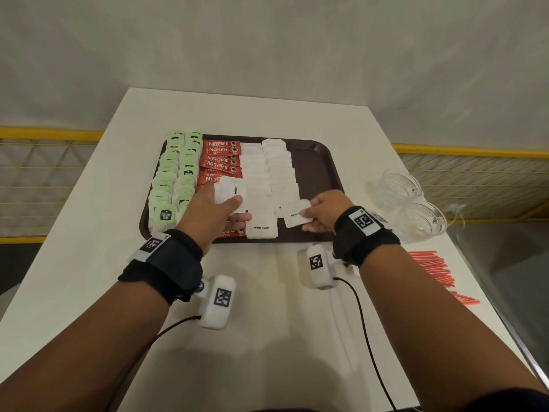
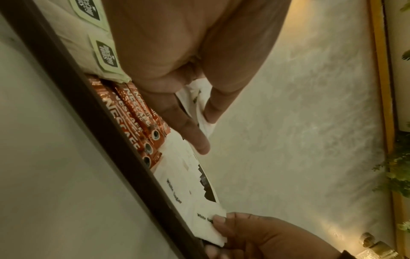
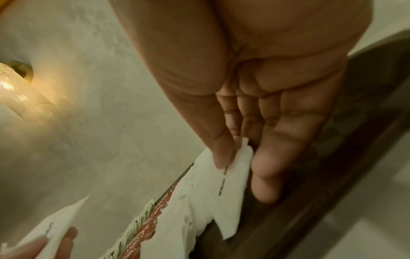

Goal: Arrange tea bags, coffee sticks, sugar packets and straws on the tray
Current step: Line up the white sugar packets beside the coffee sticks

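A dark brown tray (image 1: 320,162) on the white table carries two columns of green tea bags (image 1: 175,179), a column of red coffee sticks (image 1: 221,157) and two columns of white sugar packets (image 1: 269,171). Above the coffee sticks my left hand (image 1: 228,208) holds a small stack of sugar packets (image 1: 230,191) between thumb and fingers. Over the tray's near edge my right hand (image 1: 312,217) pinches one sugar packet (image 1: 295,217) by its corner, at the near end of the right sugar column. Red straws (image 1: 430,267) lie on the table at the right.
Two clear glass cups (image 1: 411,203) stand on the table just right of the tray. The tray's right third (image 1: 315,173) is bare. A yellow railing (image 1: 472,151) runs behind the table. Wrist camera cables (image 1: 365,331) trail across the near tabletop.
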Tool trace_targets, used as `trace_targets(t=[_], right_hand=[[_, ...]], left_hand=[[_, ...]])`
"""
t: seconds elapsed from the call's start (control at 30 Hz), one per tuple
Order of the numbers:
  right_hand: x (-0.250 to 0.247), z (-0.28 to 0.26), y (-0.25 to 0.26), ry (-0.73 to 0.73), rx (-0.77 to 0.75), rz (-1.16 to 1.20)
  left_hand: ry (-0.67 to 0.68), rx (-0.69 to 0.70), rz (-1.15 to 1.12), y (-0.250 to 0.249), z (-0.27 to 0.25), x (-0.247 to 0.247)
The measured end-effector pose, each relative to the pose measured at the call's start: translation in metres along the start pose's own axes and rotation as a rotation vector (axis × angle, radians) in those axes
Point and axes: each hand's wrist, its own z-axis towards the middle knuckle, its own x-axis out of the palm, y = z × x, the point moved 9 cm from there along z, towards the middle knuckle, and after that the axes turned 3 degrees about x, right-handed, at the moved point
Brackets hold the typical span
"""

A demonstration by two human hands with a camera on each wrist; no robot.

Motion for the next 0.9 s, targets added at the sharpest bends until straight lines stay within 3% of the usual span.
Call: trace_targets(t=[0.37,0.53,0.67,0.77,0.9], right_hand=[[0.010,0.015,0.012,-0.100,-0.016,-0.480],[0.004,0.012,0.010,-0.140,0.011,-0.511],[0.001,-0.017,0.045,-0.241,-0.231,-0.471],[0.025,-0.047,0.070,-0.035,-0.384,-0.357],[0.043,-0.059,0.076,0.129,-0.405,-0.341]], left_hand=[[0.023,-0.046,-0.022,0.005,-0.008,0.001],[0.101,-0.043,0.030,0.008,-0.011,0.005],[0.184,-0.059,0.106,0.011,-0.014,0.012],[0.220,-0.060,0.157,0.011,-0.014,0.020],[0.252,0.006,0.245,0.003,-0.015,0.033]])
